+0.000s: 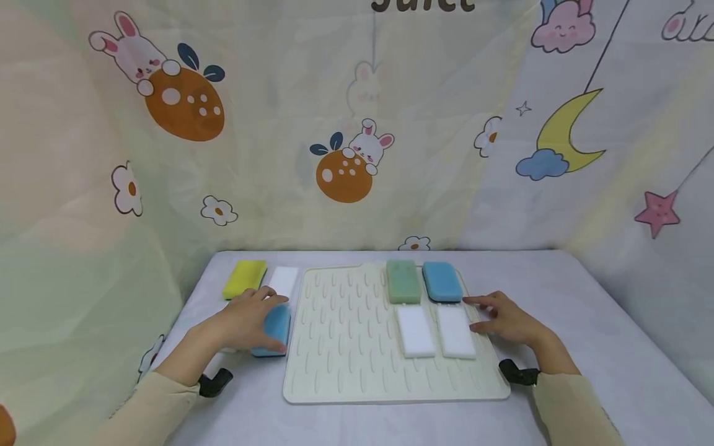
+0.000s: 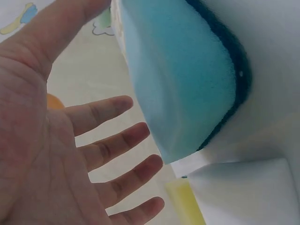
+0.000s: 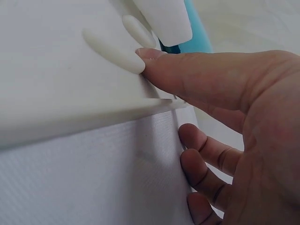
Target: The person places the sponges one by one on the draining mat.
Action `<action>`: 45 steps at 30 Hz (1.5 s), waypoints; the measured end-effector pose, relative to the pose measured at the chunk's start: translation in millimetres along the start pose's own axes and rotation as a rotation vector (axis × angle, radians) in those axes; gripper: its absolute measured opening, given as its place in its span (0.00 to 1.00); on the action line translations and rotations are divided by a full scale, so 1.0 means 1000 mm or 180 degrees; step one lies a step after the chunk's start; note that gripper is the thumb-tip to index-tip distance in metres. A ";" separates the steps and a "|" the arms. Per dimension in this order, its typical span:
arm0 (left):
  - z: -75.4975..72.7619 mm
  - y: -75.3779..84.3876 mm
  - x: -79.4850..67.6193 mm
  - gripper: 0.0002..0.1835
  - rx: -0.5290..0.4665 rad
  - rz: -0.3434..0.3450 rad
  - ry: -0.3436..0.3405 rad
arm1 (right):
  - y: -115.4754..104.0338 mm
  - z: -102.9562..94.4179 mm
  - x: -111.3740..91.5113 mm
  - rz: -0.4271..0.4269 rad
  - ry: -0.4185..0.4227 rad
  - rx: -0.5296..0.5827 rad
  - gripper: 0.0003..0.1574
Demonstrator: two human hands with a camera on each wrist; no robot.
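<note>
My left hand (image 1: 242, 322) is spread over a blue sponge (image 1: 277, 327) with a dark scouring layer beneath, left of a cream drying mat (image 1: 340, 371). In the left wrist view, its fingers (image 2: 115, 145) are extended beside the sponge, not curled round it. My right hand (image 1: 510, 319) rests at the mat's right edge. Its index finger points to the corner of another blue sponge (image 1: 443, 282), and its thumb (image 3: 187, 70) lies on the mat near a white sponge (image 1: 456, 334); the other fingers are loosely bent.
A green sponge (image 1: 403, 282) and a second white sponge (image 1: 415, 333) also lie on the mat's right side. Behind my left hand are a yellow sponge (image 1: 245, 277) and another white sponge (image 1: 285, 280). A printed cloth backdrop (image 1: 268, 161) stands behind the white table (image 1: 591, 322).
</note>
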State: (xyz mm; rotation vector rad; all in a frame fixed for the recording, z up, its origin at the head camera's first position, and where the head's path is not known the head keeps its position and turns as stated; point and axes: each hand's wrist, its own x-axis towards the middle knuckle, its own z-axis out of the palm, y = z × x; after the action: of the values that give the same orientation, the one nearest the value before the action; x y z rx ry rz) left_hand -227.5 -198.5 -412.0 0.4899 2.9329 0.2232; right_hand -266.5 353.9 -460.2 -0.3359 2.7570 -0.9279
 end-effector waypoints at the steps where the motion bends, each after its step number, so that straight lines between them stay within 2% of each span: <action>1: 0.000 -0.001 0.000 0.55 -0.0004 -0.0010 -0.0013 | 0.000 0.000 0.000 0.0002 -0.0003 -0.0002 0.47; 8: -0.001 0.000 -0.005 0.58 -0.0038 -0.0062 -0.0101 | 0.002 0.001 0.003 0.0034 0.0007 0.0013 0.46; 19: 0.005 -0.012 -0.006 0.63 -0.0039 0.0046 0.0061 | 0.004 0.002 0.004 0.0063 0.0001 0.0101 0.46; 34: 0.012 -0.028 -0.006 0.61 -0.0371 0.0190 0.0166 | 0.002 0.001 0.006 0.0056 0.0001 0.0093 0.46; 45: 0.009 -0.027 -0.007 0.59 -0.0417 0.0234 0.0227 | 0.002 0.000 0.006 0.0013 0.0010 0.0107 0.46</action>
State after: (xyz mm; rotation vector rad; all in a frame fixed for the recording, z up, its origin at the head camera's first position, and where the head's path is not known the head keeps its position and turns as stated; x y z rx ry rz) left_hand -228.0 -225.4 -424.4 0.5818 2.9463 0.4476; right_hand -272.3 354.2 -462.4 -0.3233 2.7406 -0.9732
